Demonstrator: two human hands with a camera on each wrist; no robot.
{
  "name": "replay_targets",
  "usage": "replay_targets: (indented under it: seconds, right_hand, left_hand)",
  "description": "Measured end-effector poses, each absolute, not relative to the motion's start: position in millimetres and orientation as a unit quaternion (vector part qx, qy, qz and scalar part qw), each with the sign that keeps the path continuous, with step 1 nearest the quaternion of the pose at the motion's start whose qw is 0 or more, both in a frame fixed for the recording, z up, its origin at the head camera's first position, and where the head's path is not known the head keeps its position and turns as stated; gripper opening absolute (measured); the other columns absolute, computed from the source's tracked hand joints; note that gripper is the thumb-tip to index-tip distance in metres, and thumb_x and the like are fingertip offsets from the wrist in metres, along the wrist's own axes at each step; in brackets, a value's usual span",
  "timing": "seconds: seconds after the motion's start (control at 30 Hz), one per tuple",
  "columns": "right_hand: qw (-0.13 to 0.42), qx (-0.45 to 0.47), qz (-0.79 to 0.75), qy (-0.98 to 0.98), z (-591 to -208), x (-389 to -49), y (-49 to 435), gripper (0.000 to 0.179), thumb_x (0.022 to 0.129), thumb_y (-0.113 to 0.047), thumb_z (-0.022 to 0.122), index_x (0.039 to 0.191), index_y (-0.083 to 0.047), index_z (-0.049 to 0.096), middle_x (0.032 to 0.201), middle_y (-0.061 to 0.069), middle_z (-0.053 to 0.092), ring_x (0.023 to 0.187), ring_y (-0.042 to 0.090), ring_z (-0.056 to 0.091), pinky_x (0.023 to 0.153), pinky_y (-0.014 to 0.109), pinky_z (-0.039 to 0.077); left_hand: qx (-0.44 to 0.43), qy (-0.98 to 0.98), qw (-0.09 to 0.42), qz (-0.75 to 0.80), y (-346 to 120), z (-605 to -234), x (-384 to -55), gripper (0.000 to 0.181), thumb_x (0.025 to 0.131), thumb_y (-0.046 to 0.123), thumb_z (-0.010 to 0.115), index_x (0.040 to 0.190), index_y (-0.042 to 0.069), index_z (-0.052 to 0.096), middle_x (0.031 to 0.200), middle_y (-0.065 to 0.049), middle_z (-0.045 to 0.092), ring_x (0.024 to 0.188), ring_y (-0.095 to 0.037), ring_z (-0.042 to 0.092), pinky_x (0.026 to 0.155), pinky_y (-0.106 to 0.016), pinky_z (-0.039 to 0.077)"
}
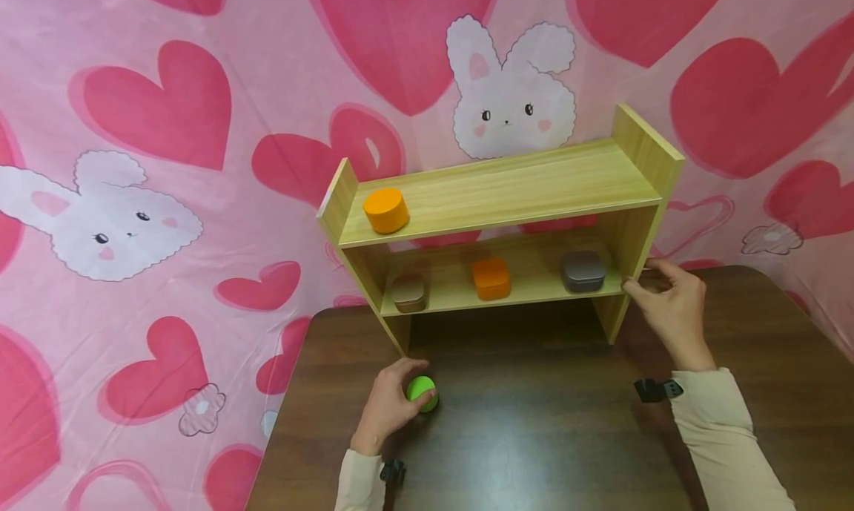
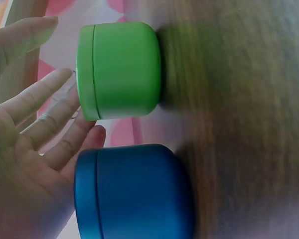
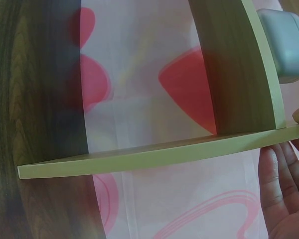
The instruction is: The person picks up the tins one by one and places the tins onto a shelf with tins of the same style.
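Observation:
Around the green round tin, my left hand hovers with thumb and fingers spread. In the left wrist view its fingers are fairly straight behind the lid of the green tin, without a visible grip. A blue tin stands close by in that view; the head view does not show it. My right hand pinches the right side panel of the wooden shelf, thumb at the front edge, fingers along the outer face.
An orange round tin sits on the top board's left end. On the middle board stand a brownish tin, an orange square tin and a grey square tin. The shelf stands on a dark wooden table before a pink patterned cloth.

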State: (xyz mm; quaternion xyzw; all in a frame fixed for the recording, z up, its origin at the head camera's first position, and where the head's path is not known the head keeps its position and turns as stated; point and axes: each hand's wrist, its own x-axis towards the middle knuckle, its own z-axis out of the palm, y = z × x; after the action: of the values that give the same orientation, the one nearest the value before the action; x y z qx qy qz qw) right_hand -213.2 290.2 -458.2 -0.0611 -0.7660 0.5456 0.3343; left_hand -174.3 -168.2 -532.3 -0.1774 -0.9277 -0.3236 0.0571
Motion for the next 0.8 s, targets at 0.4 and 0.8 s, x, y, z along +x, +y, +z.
replay_targets:
  seconds: [0.4,0.8]
  right_hand:
    - [0.335,-0.065,0.535,-0.772,-456.7,-213.0,290.3,0.025,0.079,0.002,0.079,0.102,0.009,0.074,0.071,-0.042,0.059,0.063,-0.02,0.058,0.062,0.0,0.046]
    - [0.339,-0.054,0.533,-0.773,-457.8,-211.4,289.8,0.024,0.079,0.002,0.078,0.101,0.011,0.073,0.073,-0.042,0.059,0.067,-0.021,0.059,0.062,0.0,0.046]
  left_hand:
    - [-0.192,-0.927,0.044,-0.319,-170.6,-536.6,-175.0,0.047,0.081,0.027,0.089,0.123,0.012,0.074,0.115,0.0,0.076,0.096,-0.011,0.068,0.082,-0.025,0.054]
    - [-0.203,-0.931,0.043,-0.302,-171.7,-540.2,-173.3,0.05,0.076,0.029,0.093,0.119,0.014,0.075,0.111,0.005,0.075,0.095,-0.01,0.068,0.082,-0.026,0.054]
